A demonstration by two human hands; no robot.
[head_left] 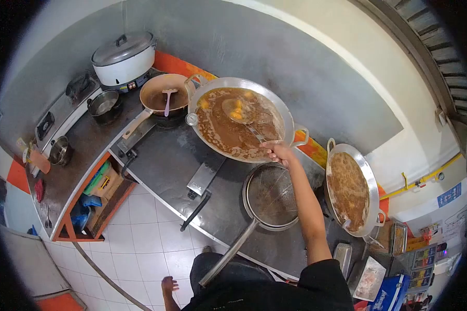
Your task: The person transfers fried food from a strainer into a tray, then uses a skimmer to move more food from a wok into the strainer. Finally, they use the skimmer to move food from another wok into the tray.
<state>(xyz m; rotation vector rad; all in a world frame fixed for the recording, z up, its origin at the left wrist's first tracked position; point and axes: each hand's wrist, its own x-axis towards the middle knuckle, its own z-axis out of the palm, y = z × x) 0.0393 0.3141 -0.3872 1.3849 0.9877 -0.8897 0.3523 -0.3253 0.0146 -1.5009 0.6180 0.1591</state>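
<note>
My right hand (279, 151) is closed around the handle of a skimmer (255, 132) over the large wok (288, 116). The skimmer's round head lies at the surface of the brown bubbling oil (218, 127), with several yellow-orange pieces (237, 113) in it. Other yellowish pieces float near the wok's far side. A round dial thermometer (191, 119) sits at the wok's left rim. Below my right forearm is a long-handled mesh strainer (237, 243), resting on a pan or bowl. My left hand (169, 285) hangs low over the floor, holding nothing, fingers loosely apart.
A second wok of oil (371, 199) stands at the right. A frying pan (155, 90) holds a spatula (167, 101). Farther left are a rice cooker (124, 65) and small pots. Metal trays (371, 280) lie at lower right. A hose (101, 272) crosses the floor.
</note>
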